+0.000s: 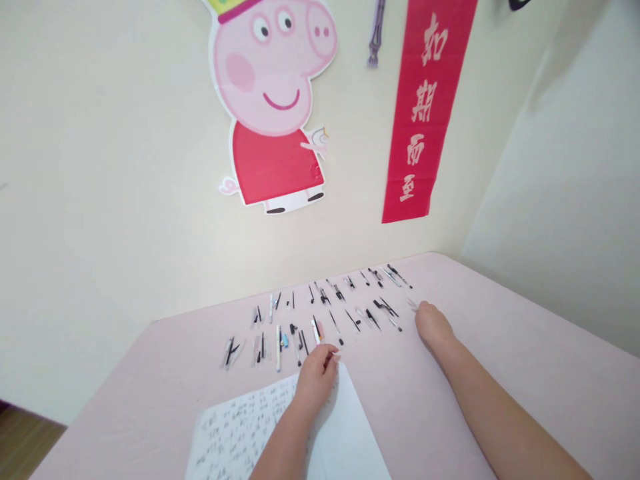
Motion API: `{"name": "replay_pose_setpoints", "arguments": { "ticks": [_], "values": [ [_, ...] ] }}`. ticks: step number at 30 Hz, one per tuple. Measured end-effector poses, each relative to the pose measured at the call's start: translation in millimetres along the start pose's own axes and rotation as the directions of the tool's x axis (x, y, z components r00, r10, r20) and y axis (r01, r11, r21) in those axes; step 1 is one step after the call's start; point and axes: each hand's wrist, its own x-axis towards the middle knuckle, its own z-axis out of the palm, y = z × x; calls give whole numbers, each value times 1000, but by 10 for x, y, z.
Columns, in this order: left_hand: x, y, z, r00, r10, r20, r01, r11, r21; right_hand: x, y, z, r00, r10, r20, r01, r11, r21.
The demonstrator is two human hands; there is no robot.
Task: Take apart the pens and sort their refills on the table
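Observation:
My left hand point(319, 371) is over the top edge of a notebook point(350, 427), its fingers curled inward; whatever they may hold is hidden. Just beyond it lies a white and pink pen point(317, 331). Farther right, my right hand point(433, 325) rests low over the table with its fingers closed at a small clear plastic piece point(413, 305), whose kind is too small to tell. Two rough rows of pens and pen parts stretch across the table, among them a pale pen point(279, 348), a light blue cap point(285, 341) and black refills point(335, 323).
A pink-covered table point(500, 320) meets the wall at the back. Handwriting fills the notebook's left page. On the wall hang a pink cartoon pig cutout point(280, 160) and a red banner point(425, 113) with white characters.

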Motion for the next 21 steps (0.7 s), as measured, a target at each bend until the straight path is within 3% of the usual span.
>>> {"name": "replay_pose_setpoints", "arguments": {
  "ticks": [5,8,10,15,21],
  "values": [
    [-8,2,0,1000,-5,-6,5,1000,-24,-209,-156,-51,990,-131,-43,134,989,69],
    [-8,21,-7,1000,-5,1,5,1000,-14,-467,-350,-58,944,-318,-93,329,932,151],
    [-6,24,-7,1000,-6,7,7,1000,-10,-653,-483,-54,926,-368,-85,377,907,185],
    [-4,14,4,1000,-5,-8,5,998,-58,-1013,-713,-25,874,-485,-31,472,832,291],
    [-7,28,3,998,2,-55,-9,991,-136,-1165,-824,-8,848,-529,40,499,821,275]
  ]
}}
